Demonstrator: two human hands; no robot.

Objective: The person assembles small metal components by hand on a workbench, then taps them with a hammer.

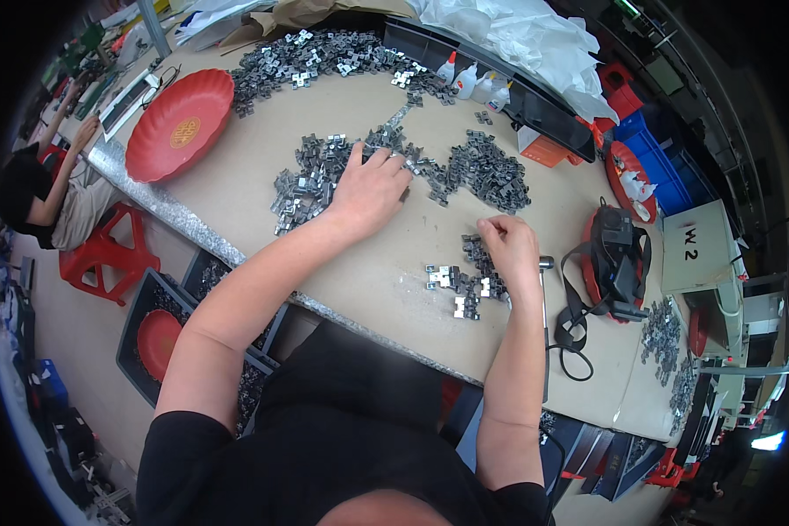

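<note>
Left hand, fingers spread, presses a pile of small metal clips at eleven o'clock. Right hand pinches one clip above the near cluster. They look light, stiff, sharp-edged; best gripped by the sides.

Grey box with dark marking, right of table; white squeeze bottles at back.

Silver-grey metal clips lie in heaps on a tan table edged with a speckled silver strip. Left of the clips sits a glossy red tray with a gold centre mark. Behind them stand white bottles with red caps; a red stool stands below the tray.
</note>
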